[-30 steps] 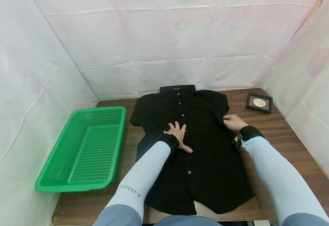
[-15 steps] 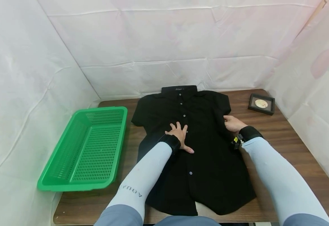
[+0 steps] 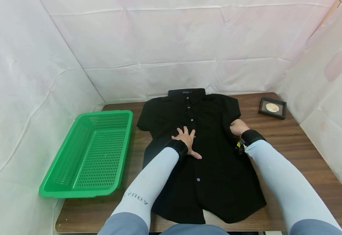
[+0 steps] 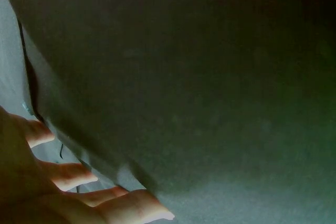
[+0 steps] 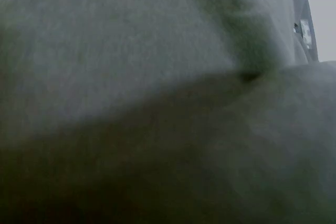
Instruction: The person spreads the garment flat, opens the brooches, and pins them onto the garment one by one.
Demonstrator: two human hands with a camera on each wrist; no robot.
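A black short-sleeved button-up shirt [image 3: 217,169] lies front up on the table, collar toward the back wall. My left hand [image 3: 185,139] rests on its chest beside the button line, fingers spread. In the left wrist view, the fingers [image 4: 68,174] of that hand touch the shirt cloth [image 4: 184,93]. At the shirt's right-hand side, just below the sleeve, my right hand [image 3: 238,127] grips the edge with curled fingers, the fingertips hidden. Blurred shirt cloth [image 5: 105,51] fills most of the right wrist view.
To the left, a green plastic basket [image 3: 121,156] stands with nothing in it. A small black frame [image 3: 282,111] holding a round pale piece lies at the back right of the wooden table [image 3: 300,156]. White sheeting [image 3: 171,39] walls the back and both sides.
My right hand has shifted slightly left, inward over the shirt's edge, and its fingers have curled more. The left hand keeps its place. The head view has turned slightly.
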